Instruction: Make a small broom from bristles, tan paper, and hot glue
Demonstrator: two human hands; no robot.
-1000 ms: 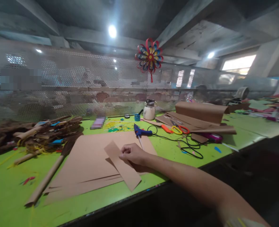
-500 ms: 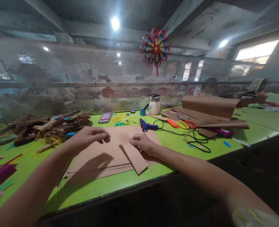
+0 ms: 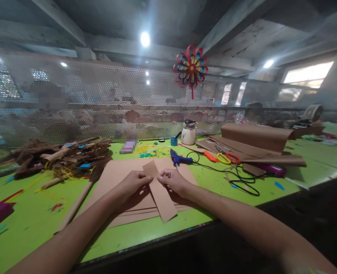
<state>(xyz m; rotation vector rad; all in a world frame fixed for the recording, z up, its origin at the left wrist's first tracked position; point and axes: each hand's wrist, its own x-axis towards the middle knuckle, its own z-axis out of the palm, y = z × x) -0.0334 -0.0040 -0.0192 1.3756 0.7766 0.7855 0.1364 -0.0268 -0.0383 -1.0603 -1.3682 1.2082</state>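
A strip of brown paper (image 3: 163, 201) slants between my two hands, over several stacked brown paper sheets (image 3: 114, 171). My left hand (image 3: 135, 182) pinches the strip's left edge near its upper end. On the opposite edge, my right hand (image 3: 172, 182) grips it between thumb and curled fingers. Just beyond my right hand lies a blue glue gun (image 3: 181, 158), its black cord running off to the right. A wooden-handled brush (image 3: 81, 198) rests left of the sheets, partly behind my left forearm.
Scissors (image 3: 227, 156), an orange-handled cutter (image 3: 210, 156) and brown paper (image 3: 256, 135) lie to the right. A white jug (image 3: 188, 134) and a blue pot (image 3: 174, 141) stand at the back. Brown scraps (image 3: 68, 156) are heaped left. The green table's front edge (image 3: 168, 236) runs close to me.
My left hand has come right and down onto the strip and taken hold of it. The strip's upper end now shows clearly between both hands. The view has tilted slightly upward.
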